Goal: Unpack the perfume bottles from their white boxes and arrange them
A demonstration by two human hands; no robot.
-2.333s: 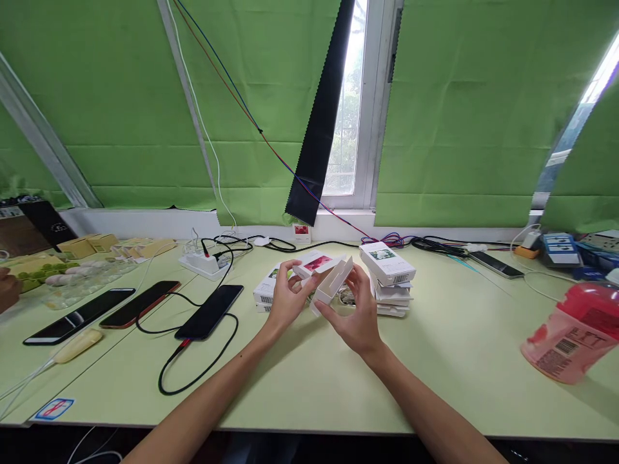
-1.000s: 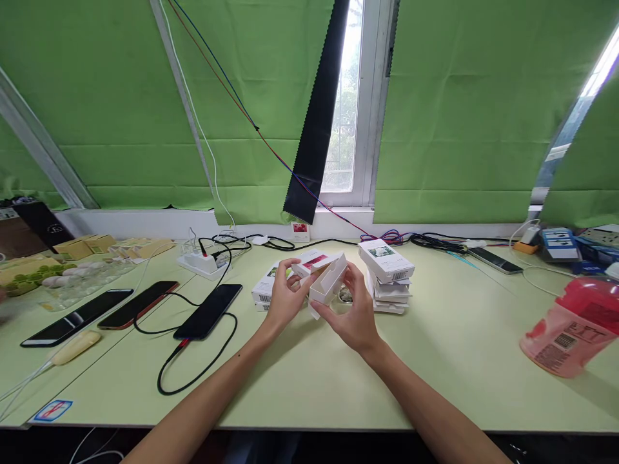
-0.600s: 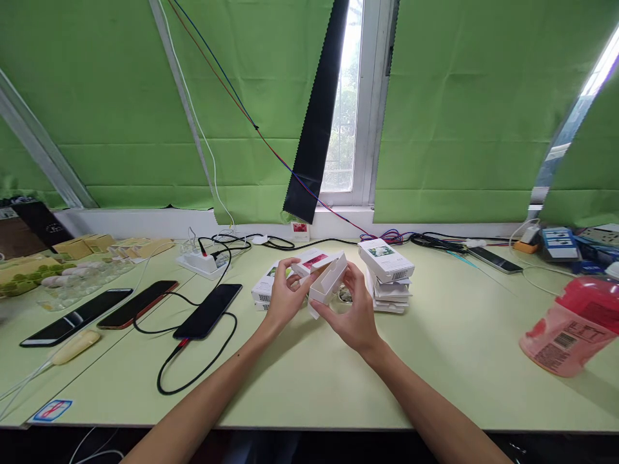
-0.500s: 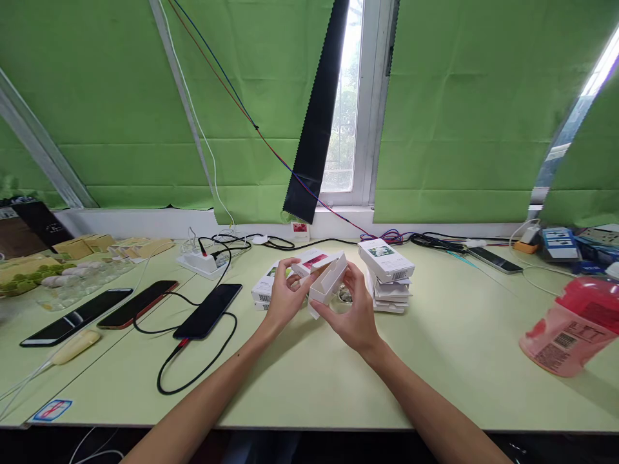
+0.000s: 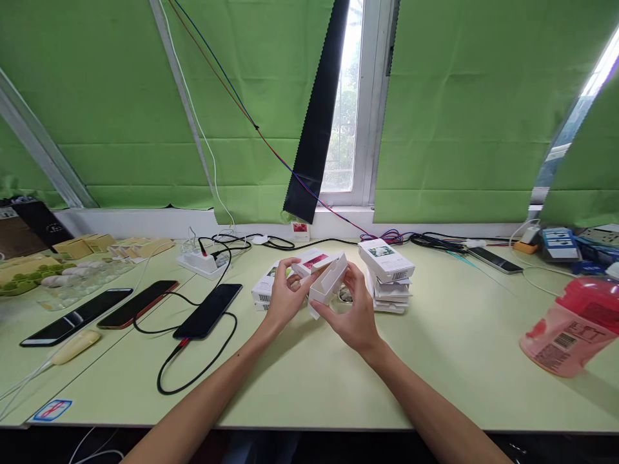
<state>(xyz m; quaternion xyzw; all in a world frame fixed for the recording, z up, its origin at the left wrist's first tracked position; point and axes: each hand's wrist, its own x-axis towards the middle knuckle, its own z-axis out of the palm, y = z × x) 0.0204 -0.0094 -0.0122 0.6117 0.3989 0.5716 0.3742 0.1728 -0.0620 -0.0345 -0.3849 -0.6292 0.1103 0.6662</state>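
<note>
White open box (image 5: 329, 282), tilted above the bench (image 5: 309, 374), is grasped by the right hand (image 5: 356, 314), a red-pictured box (image 5: 314, 260) by the left hand (image 5: 286, 293); walls could be creased by overpressing, the box stack (image 5: 389, 283) beyond toppled by a knock.

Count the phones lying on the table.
4: leftmost phone, red-edged phone and third phone, side by side on the left; fourth phone at the back right. More may be hidden.

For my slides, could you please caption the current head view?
Left hand and right hand hold an open white box beside stacked boxes on a table.
</note>
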